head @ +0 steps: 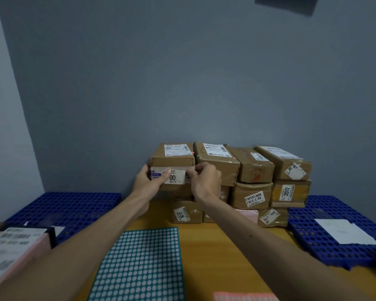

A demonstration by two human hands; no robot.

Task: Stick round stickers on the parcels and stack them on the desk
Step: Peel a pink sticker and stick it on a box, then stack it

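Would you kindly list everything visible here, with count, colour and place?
Stacked parcels: at least ten, mostly brown cardboard, against the wall at the desk's back.
Held parcel: one, brown, top left of that pile.
Pink parcel: one, pink, near left edge.
Sticker sheet: one, teal with white round stickers, desk front centre.
Pink sheet: one, pink, bottom edge.
Perforated panels: two, blue, desk's left and right.
Paper: one, white, on the right panel.
Desk: one, wooden brown, underneath everything.
Left hand: one, holds the held parcel's left end.
Right hand: one, fingers pinch its right front edge.
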